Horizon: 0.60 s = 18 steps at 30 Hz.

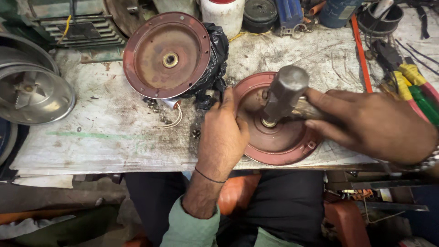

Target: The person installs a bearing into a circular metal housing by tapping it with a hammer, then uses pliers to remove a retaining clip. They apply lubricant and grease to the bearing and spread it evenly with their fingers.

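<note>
1. Right hand (366,126): fingers clenched around the wooden handle of a grey steel hammer (283,93). Hammer head sits over the hub of the lower rust-red round metal end cover (274,142), its face at or just above the brass-coloured centre bush (268,122); contact can't be confirmed.
2. Left hand (222,132): pressed on the left rim of that cover, fingers curled over the edge, gripping it. Thin black band on the wrist, green sleeve below.
3. The lower cover lies flat on the front edge of the scratched grey-white workbench (114,132), directly ahead of the person, partly overhanging the edge.
4. Second rust-red round metal end cover (167,55): further back and left, tilted up, leaning on a crumpled black plastic bag (215,59). Well apart from both hands.
5. Small loose nuts and bolts (157,112) plus a short white wire lie between the two covers, near the left hand.
6. Far left: shiny steel fan housing (32,93).
7. Right edge: screwdrivers with yellow, green and red handles (416,87), near the right wrist.
8. Back row: white plastic container (224,13), black round parts, blue can.
</note>
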{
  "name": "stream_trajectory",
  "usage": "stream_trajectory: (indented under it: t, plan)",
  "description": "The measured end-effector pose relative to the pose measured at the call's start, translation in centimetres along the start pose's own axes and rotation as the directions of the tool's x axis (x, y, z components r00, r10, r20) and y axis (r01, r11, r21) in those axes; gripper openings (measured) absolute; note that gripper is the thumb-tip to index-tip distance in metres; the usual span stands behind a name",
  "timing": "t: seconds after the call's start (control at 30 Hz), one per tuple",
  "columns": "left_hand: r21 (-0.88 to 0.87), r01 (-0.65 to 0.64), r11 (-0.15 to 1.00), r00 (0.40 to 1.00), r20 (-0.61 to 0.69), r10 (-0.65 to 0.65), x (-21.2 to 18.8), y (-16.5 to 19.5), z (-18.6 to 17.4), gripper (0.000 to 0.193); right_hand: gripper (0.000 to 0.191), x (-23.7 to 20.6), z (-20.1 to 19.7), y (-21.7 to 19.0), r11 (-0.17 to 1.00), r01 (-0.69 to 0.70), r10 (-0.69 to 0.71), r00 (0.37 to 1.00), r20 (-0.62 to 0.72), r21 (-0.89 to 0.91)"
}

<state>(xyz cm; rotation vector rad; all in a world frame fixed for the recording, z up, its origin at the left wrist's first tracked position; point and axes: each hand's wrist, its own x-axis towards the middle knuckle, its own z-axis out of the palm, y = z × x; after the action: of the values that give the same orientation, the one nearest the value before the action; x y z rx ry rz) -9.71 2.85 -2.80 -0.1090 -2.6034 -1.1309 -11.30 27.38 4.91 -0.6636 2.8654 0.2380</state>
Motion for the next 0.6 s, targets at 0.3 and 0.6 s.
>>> stream_trajectory:
  t: [0.3, 0.6]
  plan:
    - [0.045, -0.010, 0.999, 1.000, -0.002, 0.010, -0.1, 0.3, -0.2, 0.064, 0.067, -1.6, 1.1, 1.1, 0.979, 0.192, -0.143, 0.897, -0.418, 0.075]
    - [0.020, -0.037, 0.999, 0.999, -0.027, 0.038, -0.1, 0.5, 0.0, 0.063, 0.068, -1.3, -0.3, -0.2, 1.000, 0.019, -0.020, 0.991, -0.130, -0.010]
